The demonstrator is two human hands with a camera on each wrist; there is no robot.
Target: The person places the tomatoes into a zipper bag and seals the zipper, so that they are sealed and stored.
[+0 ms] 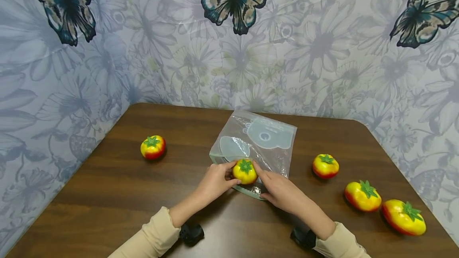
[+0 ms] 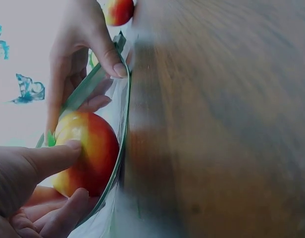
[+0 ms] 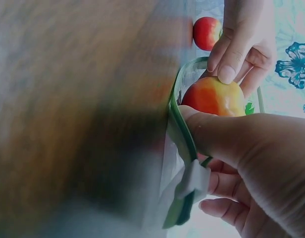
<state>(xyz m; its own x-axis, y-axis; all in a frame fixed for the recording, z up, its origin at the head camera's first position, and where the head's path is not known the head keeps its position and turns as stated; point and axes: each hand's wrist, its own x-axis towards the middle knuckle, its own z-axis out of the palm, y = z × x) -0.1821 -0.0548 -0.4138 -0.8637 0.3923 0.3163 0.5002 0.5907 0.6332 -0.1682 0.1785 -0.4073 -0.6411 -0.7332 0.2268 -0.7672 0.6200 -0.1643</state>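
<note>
My left hand [image 1: 217, 180] grips a yellow-and-red toy tomato [image 1: 245, 171] with a green leafy top, thumb and fingers on its sides. The tomato is at the mouth of a clear zip bag [image 1: 274, 156], between the two green-edged rims in the left wrist view. My right hand [image 1: 283, 190] holds the bag's mouth apart, its thumb [image 2: 114, 62] at the lower rim and its other fingers by the upper one. A white slider [image 3: 194, 178] sits on the green zip strip beside the right hand. The bag lies flat, pale printed shapes on its upper side.
One more toy tomato [image 1: 153, 147] rests on the brown table [image 1: 107, 194] at the left. At the right are a small one [image 1: 325, 166] and two larger ones, a middle tomato [image 1: 363, 196] and a near tomato [image 1: 404, 217]. A butterfly-print cloth [image 1: 161, 51] hangs behind the table.
</note>
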